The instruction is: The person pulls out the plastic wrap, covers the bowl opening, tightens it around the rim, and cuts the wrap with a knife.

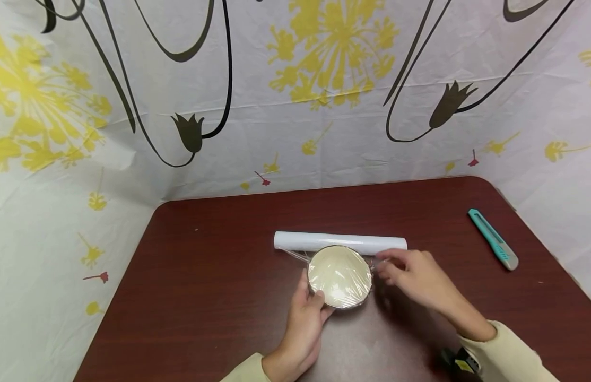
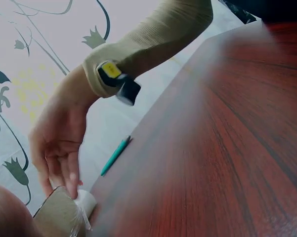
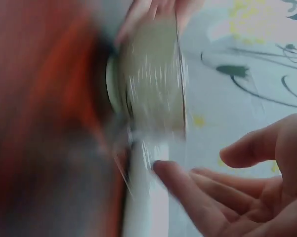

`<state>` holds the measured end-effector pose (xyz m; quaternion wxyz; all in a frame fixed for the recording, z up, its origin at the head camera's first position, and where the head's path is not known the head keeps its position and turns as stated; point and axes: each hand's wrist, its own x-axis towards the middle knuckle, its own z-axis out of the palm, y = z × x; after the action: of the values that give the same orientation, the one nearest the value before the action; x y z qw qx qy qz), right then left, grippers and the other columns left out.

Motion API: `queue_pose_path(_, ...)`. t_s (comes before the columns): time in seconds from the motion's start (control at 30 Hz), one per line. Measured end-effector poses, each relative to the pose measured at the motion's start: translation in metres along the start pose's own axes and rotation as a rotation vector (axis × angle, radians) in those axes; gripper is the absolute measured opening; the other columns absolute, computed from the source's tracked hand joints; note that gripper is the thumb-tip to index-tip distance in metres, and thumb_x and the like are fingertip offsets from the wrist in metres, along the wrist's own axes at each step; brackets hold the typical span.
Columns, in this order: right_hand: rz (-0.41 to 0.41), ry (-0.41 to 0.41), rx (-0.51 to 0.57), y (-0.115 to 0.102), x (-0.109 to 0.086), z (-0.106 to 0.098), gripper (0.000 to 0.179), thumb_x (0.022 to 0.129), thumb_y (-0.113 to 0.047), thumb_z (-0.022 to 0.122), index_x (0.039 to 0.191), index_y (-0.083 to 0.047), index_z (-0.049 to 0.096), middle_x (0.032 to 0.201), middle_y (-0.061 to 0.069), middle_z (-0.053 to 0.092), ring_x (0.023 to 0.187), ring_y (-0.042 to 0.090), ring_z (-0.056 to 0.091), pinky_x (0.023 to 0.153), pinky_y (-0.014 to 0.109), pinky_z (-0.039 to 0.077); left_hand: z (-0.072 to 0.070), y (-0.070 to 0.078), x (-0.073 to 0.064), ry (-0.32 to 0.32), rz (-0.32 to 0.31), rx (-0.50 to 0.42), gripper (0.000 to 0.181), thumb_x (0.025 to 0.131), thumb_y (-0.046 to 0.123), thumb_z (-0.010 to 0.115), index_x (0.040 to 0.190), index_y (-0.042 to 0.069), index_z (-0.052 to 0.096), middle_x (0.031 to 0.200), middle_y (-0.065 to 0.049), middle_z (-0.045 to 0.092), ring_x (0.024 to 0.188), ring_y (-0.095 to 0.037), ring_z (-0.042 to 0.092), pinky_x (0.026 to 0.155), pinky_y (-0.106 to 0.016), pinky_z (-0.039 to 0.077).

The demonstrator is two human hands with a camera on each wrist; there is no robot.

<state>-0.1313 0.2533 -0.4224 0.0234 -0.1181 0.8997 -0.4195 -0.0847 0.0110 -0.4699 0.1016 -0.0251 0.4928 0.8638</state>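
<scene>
A cream bowl [image 1: 340,277] with a dark rim has clear plastic wrap stretched over its mouth. My left hand [image 1: 301,324] grips it from the lower left, thumb on the rim and fingers beneath. Loose plastic wrap [image 3: 147,157] hangs off the bowl's side in the right wrist view. There, my right hand [image 3: 242,190] has its index fingertip against that film, while the thumb stands well apart. From above, this hand is just right of the bowl. Behind the bowl lies a white roll [image 1: 340,242], and a film strand stretches near its left end.
A teal utility knife [image 1: 493,239] lies toward the right side of the dark red-brown table [image 1: 219,276]. White sheeting with a flower print [image 1: 324,148] rises behind and beside the tabletop.
</scene>
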Motion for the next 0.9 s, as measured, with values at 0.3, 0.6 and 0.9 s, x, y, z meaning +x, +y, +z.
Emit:
queue_pose_path(0.3, -0.297, 0.202, -0.425, 0.040, 0.026, -0.023, 0.037, 0.086, 0.003, 0.084, 0.122, -0.007, 0.082, 0.122, 0.014, 0.077, 0.092, 0.030, 0.073, 0.073, 0.047, 0.055, 0.000, 0.002, -0.002, 0.006, -0.011, -0.005, 0.074, 0.110, -0.005, 0.033, 0.171, -0.007, -0.009, 0.177, -0.035, 0.006, 0.159, -0.046, 0.026, 0.124, -0.064, 0.032)
queue_pose_path(0.6, -0.320, 0.072, -0.415, 0.062, 0.035, -0.022, 0.047, 0.090, 0.001, 0.087, 0.136, -0.002, 0.076, 0.130, 0.020, 0.076, 0.114, 0.040, 0.074, 0.090, 0.061, 0.060, -0.001, 0.002, -0.001, 0.005, -0.009, -0.008, 0.075, 0.108, -0.006, 0.033, 0.172, -0.007, -0.006, 0.177, -0.034, 0.007, 0.159, -0.045, 0.028, 0.123, -0.065, 0.032)
queue_pose_path(0.9, -0.264, 0.111, -0.426, 0.063, 0.036, -0.018, 0.040, 0.092, 0.001, 0.086, 0.131, -0.001, 0.078, 0.125, 0.020, 0.077, 0.108, 0.040, 0.075, 0.083, 0.061, 0.061, -0.005, 0.007, 0.005, 0.023, -0.019, 0.017, 0.076, 0.104, -0.010, 0.033, 0.172, -0.008, 0.001, 0.176, -0.034, 0.015, 0.157, -0.044, 0.033, 0.122, -0.067, 0.034)
